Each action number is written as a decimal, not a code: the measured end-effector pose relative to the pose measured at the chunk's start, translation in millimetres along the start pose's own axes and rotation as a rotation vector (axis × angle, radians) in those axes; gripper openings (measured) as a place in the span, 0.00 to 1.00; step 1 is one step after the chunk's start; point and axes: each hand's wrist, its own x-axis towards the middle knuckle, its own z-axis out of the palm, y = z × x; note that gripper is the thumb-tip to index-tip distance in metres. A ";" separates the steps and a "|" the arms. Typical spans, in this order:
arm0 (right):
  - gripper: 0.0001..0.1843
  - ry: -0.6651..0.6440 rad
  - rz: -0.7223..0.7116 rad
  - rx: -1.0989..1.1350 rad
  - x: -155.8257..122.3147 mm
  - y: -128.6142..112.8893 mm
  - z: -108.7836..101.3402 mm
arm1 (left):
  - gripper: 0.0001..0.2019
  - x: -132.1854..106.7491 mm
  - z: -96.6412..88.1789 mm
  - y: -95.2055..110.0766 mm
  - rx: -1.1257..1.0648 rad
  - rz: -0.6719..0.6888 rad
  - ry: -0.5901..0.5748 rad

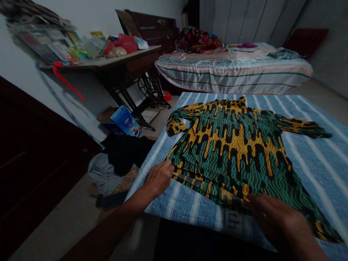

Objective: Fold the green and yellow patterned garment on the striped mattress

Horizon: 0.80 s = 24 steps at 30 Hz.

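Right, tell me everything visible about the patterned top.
The patterned top, apparently thin fabric, is green, black and yellow with drip shapes and wavy lines. It lies spread on a blue striped cover, neckline at the far side, both sleeves out. The left hand pinches its hem, which gapes slightly; the right hand touches it too.

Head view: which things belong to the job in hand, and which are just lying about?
In hand:
- patterned garment, spread out
- left hand, pinching its hem
- right hand, at the hem; blurred, grip unclear
- blue striped cloth, underneath

Lying about:
- red bag, on the table
- blue box
- dark clothes
- floral bundle, on the far bed
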 end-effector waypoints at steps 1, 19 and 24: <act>0.12 -0.030 -0.087 0.034 20.1 -21.5 8.0 | 0.12 0.8 -0.8 0.1 0.008 0.001 -0.020; 0.09 -0.591 0.053 -0.168 110.4 -70.8 57.6 | 0.08 -5.4 5.4 -14.9 -0.094 0.107 0.288; 0.09 -0.595 0.021 -0.181 111.4 -70.4 56.5 | 0.08 -6.9 1.4 -15.5 -0.076 0.096 0.285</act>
